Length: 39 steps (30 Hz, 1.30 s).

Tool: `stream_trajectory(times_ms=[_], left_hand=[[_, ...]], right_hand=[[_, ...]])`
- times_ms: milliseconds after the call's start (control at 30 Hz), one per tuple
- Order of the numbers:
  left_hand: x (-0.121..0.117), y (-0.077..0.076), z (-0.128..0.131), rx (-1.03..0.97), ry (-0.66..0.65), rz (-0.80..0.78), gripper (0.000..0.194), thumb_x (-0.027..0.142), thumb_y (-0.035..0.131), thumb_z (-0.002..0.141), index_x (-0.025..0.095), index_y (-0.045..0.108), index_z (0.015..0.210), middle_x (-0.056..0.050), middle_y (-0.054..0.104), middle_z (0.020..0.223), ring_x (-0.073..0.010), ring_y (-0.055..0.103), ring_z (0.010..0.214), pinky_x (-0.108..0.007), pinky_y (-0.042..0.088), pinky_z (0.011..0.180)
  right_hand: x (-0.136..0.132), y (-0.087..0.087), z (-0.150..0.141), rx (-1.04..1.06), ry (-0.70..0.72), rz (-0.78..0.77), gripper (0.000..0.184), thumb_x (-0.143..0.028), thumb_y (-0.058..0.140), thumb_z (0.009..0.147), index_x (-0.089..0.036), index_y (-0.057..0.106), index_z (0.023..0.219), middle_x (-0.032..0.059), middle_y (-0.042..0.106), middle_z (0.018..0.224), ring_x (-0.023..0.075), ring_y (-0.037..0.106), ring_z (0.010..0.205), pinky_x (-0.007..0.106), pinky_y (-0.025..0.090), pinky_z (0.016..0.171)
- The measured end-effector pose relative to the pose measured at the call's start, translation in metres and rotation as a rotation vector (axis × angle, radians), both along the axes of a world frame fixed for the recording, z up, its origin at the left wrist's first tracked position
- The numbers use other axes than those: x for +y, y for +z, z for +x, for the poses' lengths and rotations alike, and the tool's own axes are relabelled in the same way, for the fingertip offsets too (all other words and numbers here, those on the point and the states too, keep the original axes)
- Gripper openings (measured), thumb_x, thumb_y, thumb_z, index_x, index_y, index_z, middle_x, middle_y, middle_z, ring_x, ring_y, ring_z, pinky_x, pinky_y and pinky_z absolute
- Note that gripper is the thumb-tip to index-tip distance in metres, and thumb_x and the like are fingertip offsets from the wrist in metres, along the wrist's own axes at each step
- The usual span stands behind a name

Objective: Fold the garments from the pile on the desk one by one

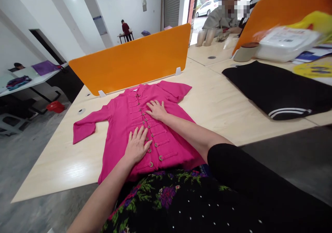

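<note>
A bright pink jacket (pixel 119 119) with knotted cord fastenings and round buttons down its front lies spread on the light wooden table (pixel 207 108). Its sleeves stretch out to both sides, the one on the left bent at the end. My left hand (pixel 137 145) rests flat on the lower front, beside the button row, fingers apart. Higher up, my right hand (pixel 157 110) lies flat on the chest part, touching the cloth near the buttons, its fingers spread. The jacket's lower edge reaches the table edge by my body.
An orange divider (pixel 135 60) stands behind the jacket. To the right lie a folded black garment (pixel 280 87), a round container (pixel 246 52) and a white plastic-wrapped package (pixel 286 41). A person (pixel 220 18) sits across the table; others are farther back. A red basin (pixel 55 106) is on the floor.
</note>
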<state>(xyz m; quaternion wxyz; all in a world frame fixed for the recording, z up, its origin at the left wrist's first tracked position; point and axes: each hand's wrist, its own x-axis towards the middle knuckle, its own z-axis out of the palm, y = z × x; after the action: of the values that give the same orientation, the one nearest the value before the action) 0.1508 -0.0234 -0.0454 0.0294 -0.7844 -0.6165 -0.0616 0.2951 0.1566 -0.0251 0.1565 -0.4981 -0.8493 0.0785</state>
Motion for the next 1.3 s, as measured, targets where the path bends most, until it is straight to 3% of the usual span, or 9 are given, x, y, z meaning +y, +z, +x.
stream_trajectory(times_ms=[133, 233, 367, 533, 800, 900, 1033, 1167, 1300], left_hand=[[0.002, -0.006, -0.005, -0.285, 0.015, 0.046, 0.054, 0.039, 0.034, 0.096, 0.013, 0.031, 0.143, -0.017, 0.042, 0.146, -0.0268, 0.034, 0.138, -0.054, 0.022, 0.115], [0.006, -0.008, -0.01, -0.499, 0.035, 0.047, 0.047, 0.033, 0.029, 0.097, 0.012, 0.032, 0.139, -0.018, 0.05, 0.138, -0.022, 0.045, 0.131, -0.049, 0.029, 0.113], [0.012, -0.008, -0.018, -0.452, -0.04, -0.04, 0.044, 0.035, 0.028, 0.097, 0.016, 0.043, 0.133, -0.014, 0.047, 0.143, -0.0219, 0.038, 0.136, -0.048, 0.026, 0.115], [0.011, -0.001, -0.021, -0.197, -0.154, -0.098, 0.053, 0.043, 0.026, 0.098, 0.017, 0.04, 0.142, -0.009, 0.038, 0.151, -0.0218, 0.029, 0.141, -0.043, 0.024, 0.117], [0.001, 0.003, -0.012, 0.041, -0.055, -0.046, 0.06, 0.052, 0.033, 0.094, 0.024, 0.031, 0.148, -0.006, 0.029, 0.155, -0.0311, 0.022, 0.143, -0.055, 0.021, 0.115], [0.002, 0.002, -0.013, 0.041, -0.055, -0.038, 0.062, 0.053, 0.032, 0.094, 0.023, 0.029, 0.149, -0.006, 0.03, 0.155, -0.0311, 0.022, 0.143, -0.055, 0.022, 0.115], [0.004, -0.004, -0.016, -0.003, -0.048, -0.016, 0.064, 0.053, 0.036, 0.093, 0.022, 0.03, 0.148, -0.007, 0.032, 0.154, -0.0304, 0.022, 0.143, -0.054, 0.02, 0.115], [0.005, -0.008, -0.019, -0.082, -0.049, 0.006, 0.068, 0.051, 0.04, 0.092, 0.018, 0.024, 0.15, -0.011, 0.035, 0.152, -0.0301, 0.023, 0.143, -0.054, 0.02, 0.115], [0.004, -0.003, -0.019, -0.113, -0.085, 0.015, 0.063, 0.046, 0.038, 0.094, 0.025, 0.021, 0.151, -0.011, 0.033, 0.153, -0.0312, 0.025, 0.142, -0.057, 0.023, 0.112]], right_hand=[[-0.048, 0.02, 0.015, -0.022, 0.014, 0.005, 0.034, -0.031, 0.04, 0.095, -0.015, 0.06, 0.118, 0.0145, 0.063, 0.119, 0.0251, 0.056, 0.11, 0.039, 0.04, 0.094], [-0.091, 0.024, 0.027, -0.088, 0.091, -0.139, 0.035, -0.042, 0.044, 0.093, -0.015, 0.066, 0.096, 0.011, 0.069, 0.093, 0.0225, 0.064, 0.089, 0.03, 0.045, 0.077], [-0.126, 0.024, 0.032, -0.17, 0.053, -0.157, 0.039, -0.047, 0.055, 0.086, -0.013, 0.064, 0.103, 0.0148, 0.068, 0.103, 0.0256, 0.064, 0.094, 0.03, 0.046, 0.077], [-0.135, 0.032, 0.023, -0.255, 0.014, -0.155, 0.03, -0.022, 0.049, 0.085, -0.01, 0.066, 0.106, 0.018, 0.069, 0.101, 0.0267, 0.066, 0.093, 0.031, 0.049, 0.077], [-0.125, 0.032, 0.023, -0.224, 0.003, -0.14, 0.027, -0.019, 0.05, 0.082, -0.009, 0.068, 0.1, 0.0169, 0.07, 0.097, 0.0253, 0.067, 0.091, 0.029, 0.048, 0.073], [-0.111, 0.034, 0.03, -0.035, 0.046, -0.287, 0.019, -0.022, 0.054, 0.08, -0.012, 0.068, 0.088, 0.0075, 0.069, 0.075, 0.0194, 0.066, 0.075, 0.024, 0.045, 0.065], [-0.109, 0.03, 0.029, 0.216, 0.077, -0.556, 0.02, -0.026, 0.051, 0.087, -0.013, 0.066, 0.086, -0.0042, 0.052, 0.047, 0.0119, 0.055, 0.049, 0.02, 0.038, 0.052], [-0.119, 0.019, 0.026, 0.259, 0.144, -0.394, 0.022, -0.029, 0.056, 0.087, -0.013, 0.067, 0.077, -0.0014, 0.059, 0.058, 0.011, 0.055, 0.059, 0.02, 0.038, 0.058], [-0.136, 0.011, 0.048, 0.395, 0.174, -0.244, 0.021, -0.021, 0.048, 0.09, -0.014, 0.067, 0.092, 0.0027, 0.066, 0.08, 0.0119, 0.057, 0.071, 0.023, 0.043, 0.07]])
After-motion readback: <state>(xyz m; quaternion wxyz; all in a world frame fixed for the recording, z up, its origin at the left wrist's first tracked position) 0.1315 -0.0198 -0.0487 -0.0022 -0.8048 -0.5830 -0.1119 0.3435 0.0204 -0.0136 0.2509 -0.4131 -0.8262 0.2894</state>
